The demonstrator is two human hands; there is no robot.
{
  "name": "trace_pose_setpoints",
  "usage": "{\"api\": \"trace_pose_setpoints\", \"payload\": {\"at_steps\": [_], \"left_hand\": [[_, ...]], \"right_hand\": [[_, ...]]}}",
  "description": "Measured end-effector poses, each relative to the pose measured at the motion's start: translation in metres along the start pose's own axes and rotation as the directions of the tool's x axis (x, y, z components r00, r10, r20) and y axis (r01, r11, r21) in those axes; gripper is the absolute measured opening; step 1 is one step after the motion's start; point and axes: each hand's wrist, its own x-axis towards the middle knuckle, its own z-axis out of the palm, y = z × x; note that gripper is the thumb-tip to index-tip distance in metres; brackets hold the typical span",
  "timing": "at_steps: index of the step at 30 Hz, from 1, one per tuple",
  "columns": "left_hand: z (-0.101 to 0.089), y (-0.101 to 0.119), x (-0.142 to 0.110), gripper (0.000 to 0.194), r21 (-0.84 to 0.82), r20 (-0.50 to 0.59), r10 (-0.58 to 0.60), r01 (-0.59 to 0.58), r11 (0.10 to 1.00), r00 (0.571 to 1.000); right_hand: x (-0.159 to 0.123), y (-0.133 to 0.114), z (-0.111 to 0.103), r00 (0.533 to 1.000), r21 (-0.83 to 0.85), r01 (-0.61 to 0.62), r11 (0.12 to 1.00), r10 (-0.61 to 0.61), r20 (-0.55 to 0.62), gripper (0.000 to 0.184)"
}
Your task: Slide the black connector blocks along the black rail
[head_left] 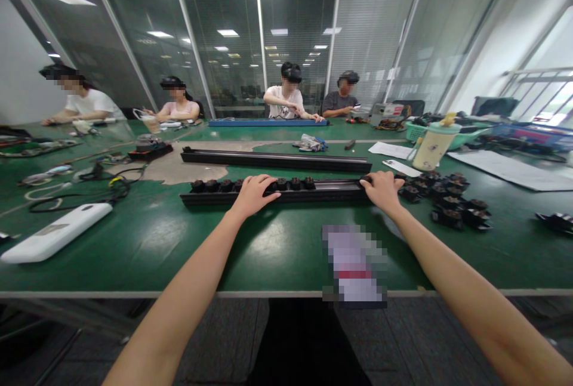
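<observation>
Two black channels (277, 160) lying mid-frame on the green counter (277, 255). Near channel (340, 194) holding seven visible black modules (295, 184): four left of the left hand (256, 195), three right. Left hand curling over its middle, right hand (382, 190) over its right end; can't tell if either's pinching. Loose modules (449, 216) clustering right of frame.
</observation>
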Motion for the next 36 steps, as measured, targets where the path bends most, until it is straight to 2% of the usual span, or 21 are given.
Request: {"api": "trace_pose_setpoints", "payload": {"at_steps": [25,36], "left_hand": [[0.000,0.000,0.000,0.046,0.007,0.006,-0.002,0.002,1.000,1.000],[0.002,-0.001,0.000,0.045,0.001,0.000,-0.001,0.001,1.000,1.000]], "right_hand": [[-0.002,-0.003,-0.010,0.998,-0.023,-0.051,0.998,0.052,0.046,0.039],[-0.002,-0.002,-0.011,0.997,-0.025,-0.075,0.997,0.075,0.029,0.041]]}}
